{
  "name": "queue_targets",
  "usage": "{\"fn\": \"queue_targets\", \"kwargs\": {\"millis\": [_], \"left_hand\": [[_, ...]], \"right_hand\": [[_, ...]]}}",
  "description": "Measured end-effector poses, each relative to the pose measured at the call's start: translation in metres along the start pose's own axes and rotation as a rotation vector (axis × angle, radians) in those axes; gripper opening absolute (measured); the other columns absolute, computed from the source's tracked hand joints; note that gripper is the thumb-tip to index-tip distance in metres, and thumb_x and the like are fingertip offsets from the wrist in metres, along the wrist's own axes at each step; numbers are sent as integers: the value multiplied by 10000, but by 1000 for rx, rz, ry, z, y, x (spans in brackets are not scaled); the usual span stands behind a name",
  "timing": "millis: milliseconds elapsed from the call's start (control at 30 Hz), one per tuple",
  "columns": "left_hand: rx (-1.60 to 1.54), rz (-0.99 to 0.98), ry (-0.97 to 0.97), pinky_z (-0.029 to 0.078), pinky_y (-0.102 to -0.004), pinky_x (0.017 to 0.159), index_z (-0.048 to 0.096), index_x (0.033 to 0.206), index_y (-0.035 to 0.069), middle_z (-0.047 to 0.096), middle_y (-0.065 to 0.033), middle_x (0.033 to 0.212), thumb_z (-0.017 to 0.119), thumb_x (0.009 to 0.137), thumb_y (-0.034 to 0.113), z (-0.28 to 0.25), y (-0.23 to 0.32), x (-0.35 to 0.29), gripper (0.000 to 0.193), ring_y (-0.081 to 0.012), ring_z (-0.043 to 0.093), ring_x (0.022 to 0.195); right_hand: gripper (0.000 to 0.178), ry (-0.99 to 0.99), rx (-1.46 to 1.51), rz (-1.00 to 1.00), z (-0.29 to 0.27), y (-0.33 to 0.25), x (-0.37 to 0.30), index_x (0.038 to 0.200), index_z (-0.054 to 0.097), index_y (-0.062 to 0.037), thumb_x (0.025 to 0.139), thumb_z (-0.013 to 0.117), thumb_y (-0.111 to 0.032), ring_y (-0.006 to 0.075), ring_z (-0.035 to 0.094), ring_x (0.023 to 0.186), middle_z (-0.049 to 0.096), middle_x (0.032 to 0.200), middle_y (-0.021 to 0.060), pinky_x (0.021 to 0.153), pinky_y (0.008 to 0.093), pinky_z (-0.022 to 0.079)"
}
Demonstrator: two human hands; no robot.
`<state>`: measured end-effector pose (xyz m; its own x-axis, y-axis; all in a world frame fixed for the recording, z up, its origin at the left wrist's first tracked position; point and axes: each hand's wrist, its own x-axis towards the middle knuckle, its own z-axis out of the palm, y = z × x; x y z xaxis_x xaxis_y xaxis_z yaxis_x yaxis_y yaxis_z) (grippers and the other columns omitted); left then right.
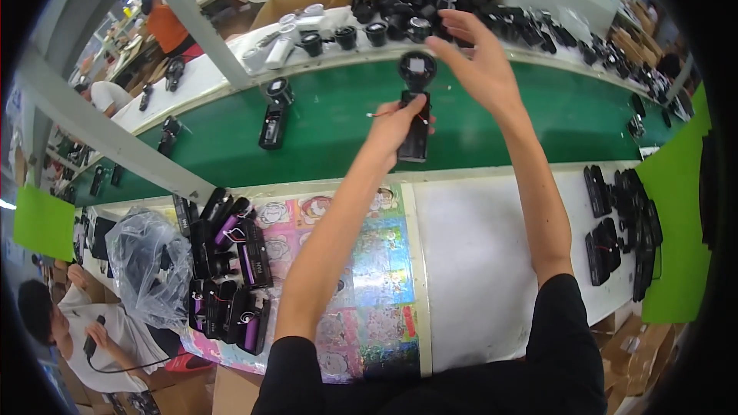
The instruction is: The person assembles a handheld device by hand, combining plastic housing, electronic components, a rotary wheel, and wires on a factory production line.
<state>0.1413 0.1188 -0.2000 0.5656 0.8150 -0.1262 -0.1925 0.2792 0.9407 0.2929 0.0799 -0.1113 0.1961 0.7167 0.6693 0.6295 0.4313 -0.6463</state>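
Note:
Over the green conveyor belt (338,138), my left hand (393,129) is closed round a black handheld device (415,142). The device has a long handle and a round head (417,69) with a pale square in its middle. Thin red and dark wires stick out beside my fingers. My right hand (483,69) is up at the far side of the belt, fingers apart and holding nothing. Its fingertips are nearest to a round black part with a silvery face (419,28), at the front of a heap of black parts (392,8).
A similar device (275,115) lies on the belt to the left. Black housings with purple cells (250,253) are grouped beside a clear plastic bag (150,265). More black housings (603,250) lie at right on the white table (484,261). At lower left sits another person (100,338).

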Motion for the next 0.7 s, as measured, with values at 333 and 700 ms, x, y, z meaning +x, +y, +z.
{"fn": "queue_targets", "kwargs": {"millis": [333,700], "left_hand": [[117,-59,462,513,-359,729,627,944,32,661,-122,955,782,685,275,11,-51,119,388,-252,651,860],[774,-47,511,508,-450,836,650,1012,36,655,-170,1030,766,609,454,25,-7,52,592,-342,634,992]], "right_hand": [[260,150,162,-32,-28,-42,5,1056,647,-63,818,643,-170,185,577,1045,651,1049,55,897,347,435],[203,416,202,-269,-64,-24,12,1067,678,-47,880,642,-119,88,591,883,666,988,21,785,209,439]]}}
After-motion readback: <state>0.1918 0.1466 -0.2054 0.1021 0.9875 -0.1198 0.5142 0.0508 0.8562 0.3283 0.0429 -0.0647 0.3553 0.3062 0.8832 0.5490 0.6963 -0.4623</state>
